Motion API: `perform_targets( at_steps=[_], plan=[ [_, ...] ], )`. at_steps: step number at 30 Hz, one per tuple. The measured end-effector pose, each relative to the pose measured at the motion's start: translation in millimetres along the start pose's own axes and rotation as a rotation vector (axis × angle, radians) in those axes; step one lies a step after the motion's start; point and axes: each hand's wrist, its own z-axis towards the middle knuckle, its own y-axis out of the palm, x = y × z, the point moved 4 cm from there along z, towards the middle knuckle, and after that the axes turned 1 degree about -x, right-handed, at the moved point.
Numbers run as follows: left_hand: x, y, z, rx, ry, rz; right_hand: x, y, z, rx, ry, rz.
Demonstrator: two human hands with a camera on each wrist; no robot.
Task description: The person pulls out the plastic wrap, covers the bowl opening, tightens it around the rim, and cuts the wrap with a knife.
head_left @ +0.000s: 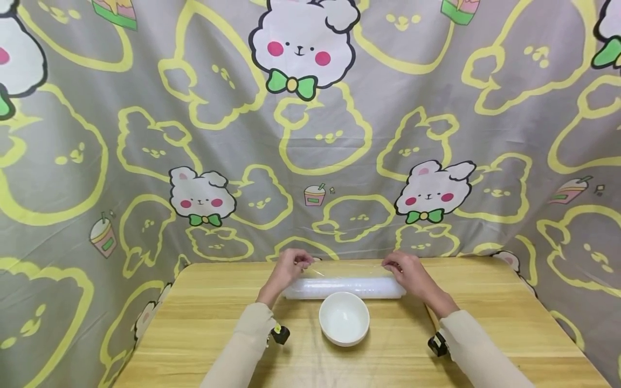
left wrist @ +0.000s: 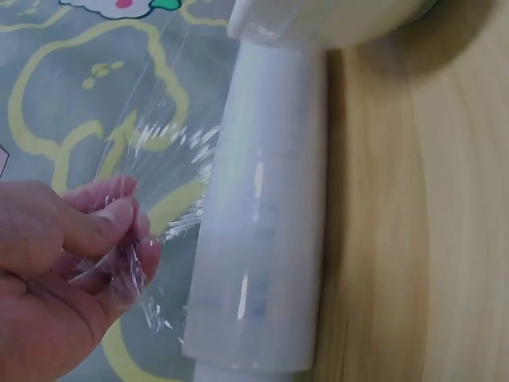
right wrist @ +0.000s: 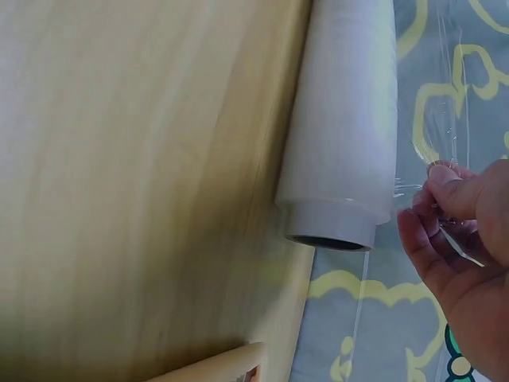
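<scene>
A roll of cling film (head_left: pixel 344 289) lies crosswise on the wooden table, behind a white bowl (head_left: pixel 344 318). My left hand (head_left: pixel 292 265) pinches the left part of the film's loose edge, which bunches between thumb and fingers in the left wrist view. Opposite it, my right hand (head_left: pixel 406 268) pinches the other part between thumb and fingers. Thin clear film (left wrist: pixel 171 147) stretches from the roll to the hands, on the roll's far side. The roll's hollow core end (right wrist: pixel 330 231) shows in the right wrist view. Inside, the bowl holds nothing visible.
A tan stick-like thing (right wrist: pixel 211 366) lies on the table (head_left: pixel 208 323) near the right forearm, mostly hidden by it in the head view. Behind the table's far edge hangs a grey curtain (head_left: pixel 301 215) with cartoon figures, which also closes off both sides.
</scene>
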Motion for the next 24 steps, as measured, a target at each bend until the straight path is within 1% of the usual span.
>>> perform_targets(
  at_steps=[3, 6, 12, 15, 18, 22, 24],
  plan=[
    [-0.8, -2.6, -2.3, -0.011, 0.036, -0.049, 0, -1, 0.8, 0.006, -0.004, 0.005],
    [-1.8, -6.7, -4.6, 0.007, 0.044, -0.088, 0, -2, 2.6, -0.001, 0.002, 0.016],
    [-1.4, -19.1, -4.3, 0.078, -0.015, -0.12, -3, -8, 7.9, -0.017, 0.035, 0.045],
    [2.0, -23.3, -1.3, 0.091, -0.006, -0.116, -5, -12, 10.2, -0.016, 0.043, 0.049],
    [5.8, -26.5, 1.3, 0.108, 0.002, -0.089, -5, -15, 11.4, -0.016, 0.049, 0.048],
    [7.8, -29.3, 2.2, 0.133, -0.022, -0.041, -4, -18, 13.1, -0.029, 0.062, 0.053],
    [8.0, -30.2, 2.2, 0.129, -0.03, -0.032, -4, -19, 14.1, -0.038, 0.068, 0.061]
  ],
)
